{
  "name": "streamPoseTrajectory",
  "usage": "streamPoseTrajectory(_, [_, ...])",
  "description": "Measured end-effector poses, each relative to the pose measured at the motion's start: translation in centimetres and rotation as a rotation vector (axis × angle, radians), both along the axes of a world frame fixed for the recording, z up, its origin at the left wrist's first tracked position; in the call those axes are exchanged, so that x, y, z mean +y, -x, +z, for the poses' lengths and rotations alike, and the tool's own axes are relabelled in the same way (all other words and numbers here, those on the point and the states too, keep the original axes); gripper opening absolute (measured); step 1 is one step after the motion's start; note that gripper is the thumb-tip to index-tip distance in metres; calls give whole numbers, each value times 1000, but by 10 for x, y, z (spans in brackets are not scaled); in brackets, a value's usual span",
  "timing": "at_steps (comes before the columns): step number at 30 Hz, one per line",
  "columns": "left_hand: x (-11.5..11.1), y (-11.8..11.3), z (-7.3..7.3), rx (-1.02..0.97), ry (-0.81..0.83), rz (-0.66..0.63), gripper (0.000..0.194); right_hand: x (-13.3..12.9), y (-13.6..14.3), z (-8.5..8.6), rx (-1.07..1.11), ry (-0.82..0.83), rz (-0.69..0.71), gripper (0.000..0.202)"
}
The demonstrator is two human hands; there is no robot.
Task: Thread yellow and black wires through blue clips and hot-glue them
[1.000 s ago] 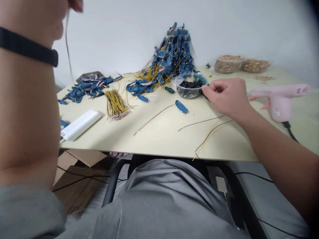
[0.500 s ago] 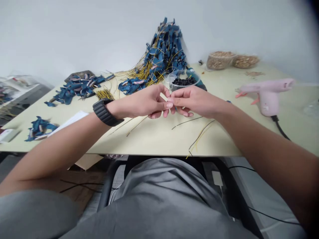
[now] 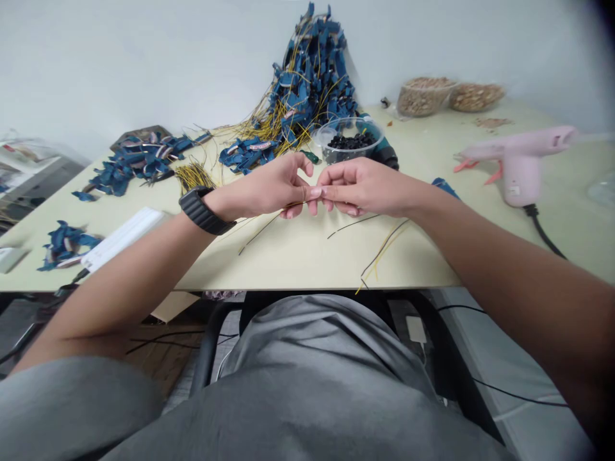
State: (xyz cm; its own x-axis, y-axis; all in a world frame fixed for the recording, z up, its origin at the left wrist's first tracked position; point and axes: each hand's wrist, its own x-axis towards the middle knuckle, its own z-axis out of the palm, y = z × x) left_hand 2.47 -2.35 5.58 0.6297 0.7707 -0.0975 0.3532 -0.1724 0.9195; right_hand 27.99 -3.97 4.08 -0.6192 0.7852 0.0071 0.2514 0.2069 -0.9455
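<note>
In front of the clear plastic tub [image 3: 331,153], as my head view shows, my left hand [image 3: 294,186] seems to pinch a thin wire [image 3: 298,204]; my right hand [image 3: 348,187] meets it fingertip to fingertip, though I can't tell whether it grips anything. The wire could slide out if my pinch slackens. Raised knuckles might knock the tub, spilling its black pieces [image 3: 352,141].

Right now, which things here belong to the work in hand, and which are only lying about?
Likely in the work:
- heap of wired blue pieces
- clear round plastic tub of black pieces
- thin black and yellow wires

Probably lying about:
- pink plastic glue gun
- long white box
</note>
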Motion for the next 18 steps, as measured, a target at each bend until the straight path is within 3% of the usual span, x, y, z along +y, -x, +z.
streamPoseTrajectory(6, [-3, 8, -8, -10, -56, -3, 35, -1, 5, -3, -48, -77, -141, 47])
streamPoseTrajectory(18, [-10, 5, -18, 12, -162, -22, 23, 3, 4, -5, -120, -79, -123, 46])
